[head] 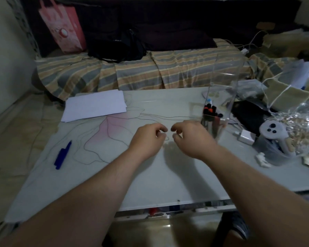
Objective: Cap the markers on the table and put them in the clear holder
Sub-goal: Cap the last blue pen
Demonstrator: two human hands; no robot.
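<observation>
Both hands hover mid-table, fingers curled, each grip empty: left hand point(148, 138), right hand point(189, 138). One blue marker point(62, 155) lies far left (nearer the left hand), long axis running away from the viewer. Clear holder point(213, 122) stands just right.

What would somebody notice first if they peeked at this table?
Two bare hands, the left hand and the right hand, hover close together mid-table, fingers curled and holding nothing. Just right of them, a clear holder stands full of markers. A blue marker lies alone near the table's left edge.
</observation>
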